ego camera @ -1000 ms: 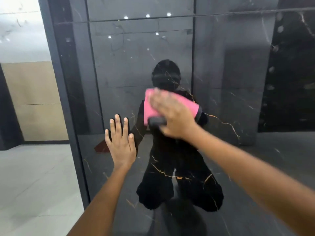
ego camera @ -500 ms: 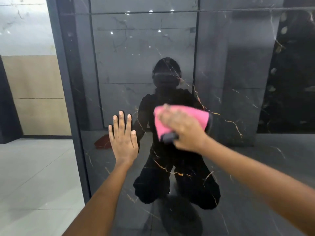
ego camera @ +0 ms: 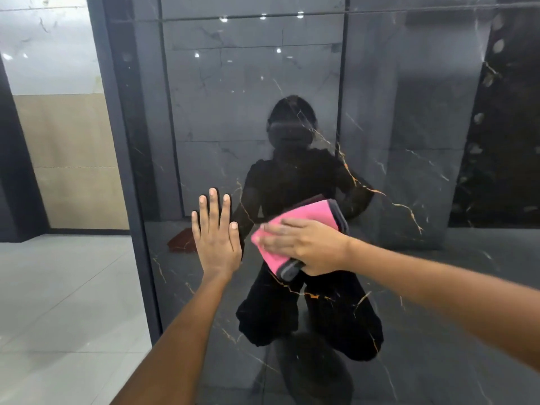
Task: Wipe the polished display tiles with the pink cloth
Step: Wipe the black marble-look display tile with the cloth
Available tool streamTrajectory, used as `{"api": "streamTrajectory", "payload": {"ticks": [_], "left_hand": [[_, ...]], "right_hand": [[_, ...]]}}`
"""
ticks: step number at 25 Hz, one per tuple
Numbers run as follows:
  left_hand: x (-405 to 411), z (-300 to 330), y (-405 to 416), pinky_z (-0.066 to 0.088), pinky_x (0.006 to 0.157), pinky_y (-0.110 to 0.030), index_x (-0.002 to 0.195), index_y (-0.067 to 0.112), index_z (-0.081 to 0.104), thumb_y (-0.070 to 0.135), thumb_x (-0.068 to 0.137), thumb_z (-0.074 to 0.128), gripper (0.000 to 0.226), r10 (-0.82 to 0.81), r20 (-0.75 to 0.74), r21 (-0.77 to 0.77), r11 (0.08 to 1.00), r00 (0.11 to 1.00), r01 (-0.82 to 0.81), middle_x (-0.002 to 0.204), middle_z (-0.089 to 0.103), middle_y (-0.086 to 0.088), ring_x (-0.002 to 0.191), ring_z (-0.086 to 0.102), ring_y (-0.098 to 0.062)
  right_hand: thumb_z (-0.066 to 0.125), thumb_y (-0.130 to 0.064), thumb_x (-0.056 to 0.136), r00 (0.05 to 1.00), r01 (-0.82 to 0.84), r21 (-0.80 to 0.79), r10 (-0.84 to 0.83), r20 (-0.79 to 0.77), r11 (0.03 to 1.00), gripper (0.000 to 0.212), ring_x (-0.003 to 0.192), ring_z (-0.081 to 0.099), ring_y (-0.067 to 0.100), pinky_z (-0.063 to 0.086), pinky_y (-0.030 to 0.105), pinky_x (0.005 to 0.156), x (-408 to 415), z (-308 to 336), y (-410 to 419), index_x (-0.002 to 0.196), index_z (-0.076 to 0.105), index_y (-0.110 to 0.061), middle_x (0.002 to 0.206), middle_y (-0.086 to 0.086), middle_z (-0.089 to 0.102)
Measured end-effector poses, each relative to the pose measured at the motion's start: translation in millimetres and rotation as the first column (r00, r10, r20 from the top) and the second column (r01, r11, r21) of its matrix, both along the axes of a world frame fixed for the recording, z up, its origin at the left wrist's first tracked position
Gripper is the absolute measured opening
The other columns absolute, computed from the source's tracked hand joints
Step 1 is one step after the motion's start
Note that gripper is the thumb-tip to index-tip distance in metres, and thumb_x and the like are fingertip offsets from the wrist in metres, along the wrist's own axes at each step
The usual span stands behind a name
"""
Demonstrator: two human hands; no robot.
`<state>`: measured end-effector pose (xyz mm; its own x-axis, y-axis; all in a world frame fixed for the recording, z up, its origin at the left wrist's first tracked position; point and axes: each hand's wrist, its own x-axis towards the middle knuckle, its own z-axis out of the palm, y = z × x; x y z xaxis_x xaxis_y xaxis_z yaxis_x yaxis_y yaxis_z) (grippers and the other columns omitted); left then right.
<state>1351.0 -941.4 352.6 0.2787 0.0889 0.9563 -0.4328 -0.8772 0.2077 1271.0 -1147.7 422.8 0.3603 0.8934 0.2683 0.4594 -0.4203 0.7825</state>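
A tall polished black tile (ego camera: pixel 409 141) with thin gold veins stands upright in front of me and mirrors the room. My right hand (ego camera: pixel 306 247) presses a folded pink cloth (ego camera: pixel 306 213) with a grey edge flat against the tile, fingers spread over it and pointing left. My left hand (ego camera: pixel 216 238) lies flat on the tile just left of the cloth, fingers straight and pointing up. The cloth's lower part is hidden under my right hand.
The tile's dark frame edge (ego camera: pixel 122 171) runs down the left. Beyond it are a pale tiled floor (ego camera: pixel 58 287) and a beige wall panel (ego camera: pixel 73 159). A person's dark reflection (ego camera: pixel 292 176) fills the tile's middle.
My right hand has slid the pink cloth down the tile and a little to the right. My left hand has stayed flat in the same spot.
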Motion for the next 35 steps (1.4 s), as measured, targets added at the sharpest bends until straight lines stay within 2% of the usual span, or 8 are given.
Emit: {"api": "streamTrajectory", "payload": {"ticks": [2, 7, 14, 20, 24, 27, 33, 35], "left_hand": [[-0.6, -0.3, 0.6, -0.001, 0.122, -0.039, 0.154, 0.019, 0.011, 0.024, 0.099, 0.028, 0.058, 0.006, -0.012, 0.006, 1.0, 1.0, -0.006, 0.161, 0.009, -0.002, 0.15, -0.004, -0.016], [-0.2, -2.2, 0.7, -0.003, 0.121, -0.038, 0.154, 0.019, 0.01, 0.025, 0.1, 0.025, 0.057, 0.015, -0.02, 0.015, 1.0, 1.0, -0.015, 0.162, 0.006, -0.001, 0.15, -0.006, -0.017], [-6.1, -1.9, 1.3, -0.004, 0.122, -0.038, 0.155, 0.018, 0.009, 0.024, 0.1, 0.026, 0.058, 0.003, -0.054, 0.023, 1.0, 0.999, -0.002, 0.162, 0.008, -0.004, 0.15, 0.005, -0.025], [-6.9, -1.4, -4.0, -0.004, 0.121, -0.04, 0.155, 0.02, 0.004, 0.028, 0.103, 0.023, 0.056, 0.04, -0.13, 0.002, 0.999, 0.991, -0.04, 0.162, -0.003, 0.001, 0.151, -0.001, -0.023], [-32.5, -16.6, -33.2, 0.003, 0.12, -0.046, 0.155, 0.019, 0.018, 0.03, 0.102, 0.026, 0.054, -0.002, -0.218, -0.1, 0.995, 0.976, -0.02, 0.163, 0.006, -0.003, 0.151, 0.003, -0.026], [-47.9, -49.6, -46.3, 0.0, 0.12, -0.045, 0.152, 0.02, 0.025, 0.028, 0.101, 0.031, 0.052, -0.049, -0.21, 0.006, 0.999, 0.977, 0.052, 0.163, 0.009, 0.001, 0.15, 0.005, -0.025], [-23.8, -72.9, -58.7, -0.007, 0.119, -0.047, 0.154, 0.02, 0.0, 0.031, 0.1, 0.029, 0.062, 0.013, -0.166, 0.016, 1.0, 0.986, -0.01, 0.163, -0.002, 0.002, 0.149, -0.014, -0.02], [-18.4, -78.1, -61.5, -0.008, 0.119, -0.047, 0.155, 0.02, 0.002, 0.031, 0.101, 0.028, 0.061, 0.012, -0.127, 0.014, 1.0, 0.992, -0.01, 0.162, 0.007, -0.004, 0.15, -0.011, -0.022]], "right_hand": [[0.069, -0.016, 0.062, 0.999, -0.029, -0.146, 0.034, 0.034, 0.989, 0.073, 0.136, 0.042, 0.025, 0.025, 0.042, 0.115, 5.5, 36.1, -16.4, 0.134, 0.055, -0.011, 0.142, 0.006, 0.051], [0.059, -0.021, 0.074, 0.966, -0.084, 0.653, -0.1, 0.24, 0.752, 0.065, 0.14, 0.035, 0.025, 0.022, 0.039, 0.113, 21.0, 67.5, -8.6, 0.138, 0.051, -0.01, 0.145, 0.006, 0.047], [0.075, -0.017, 0.053, 1.0, -0.015, -0.149, 0.013, -0.013, 0.989, 0.081, 0.133, 0.045, 0.022, 0.028, 0.04, 0.112, -0.5, -43.4, -16.7, 0.132, 0.058, -0.014, 0.141, 0.005, 0.052], [0.058, -0.019, 0.082, 0.928, -0.186, 0.824, -0.18, 0.326, 0.535, 0.057, 0.139, 0.036, 0.03, 0.021, 0.036, 0.114, 11.8, 65.7, -56.3, 0.137, 0.051, -0.008, 0.145, 0.009, 0.047], [0.068, -0.015, 0.058, 0.992, 0.122, 0.277, -0.127, -0.002, 0.953, 0.085, 0.147, 0.012, 0.018, -0.003, 0.034, 0.12, -1.9, -125.8, -47.1, 0.141, 0.047, -0.013, 0.149, 0.003, 0.042], [0.08, -0.016, 0.052, 0.991, 0.081, -0.084, -0.089, -0.099, 0.993, 0.09, 0.141, 0.025, 0.019, 0.011, 0.037, 0.12, -28.4, -161.2, -86.2, 0.137, 0.051, -0.016, 0.147, 0.0, 0.041], [0.051, -0.016, 0.078, 0.968, -0.038, 0.86, -0.193, 0.157, 0.509, 0.056, 0.137, 0.037, 0.03, 0.025, 0.038, 0.106, -15.1, -21.0, -107.3, 0.133, 0.054, -0.01, 0.141, 0.008, 0.051], [0.056, -0.021, 0.074, 0.98, 0.055, 0.685, -0.17, 0.102, 0.726, 0.063, 0.137, 0.034, 0.029, 0.022, 0.037, 0.106, -10.5, -92.3, -88.4, 0.136, 0.049, -0.011, 0.142, 0.007, 0.051]]}}
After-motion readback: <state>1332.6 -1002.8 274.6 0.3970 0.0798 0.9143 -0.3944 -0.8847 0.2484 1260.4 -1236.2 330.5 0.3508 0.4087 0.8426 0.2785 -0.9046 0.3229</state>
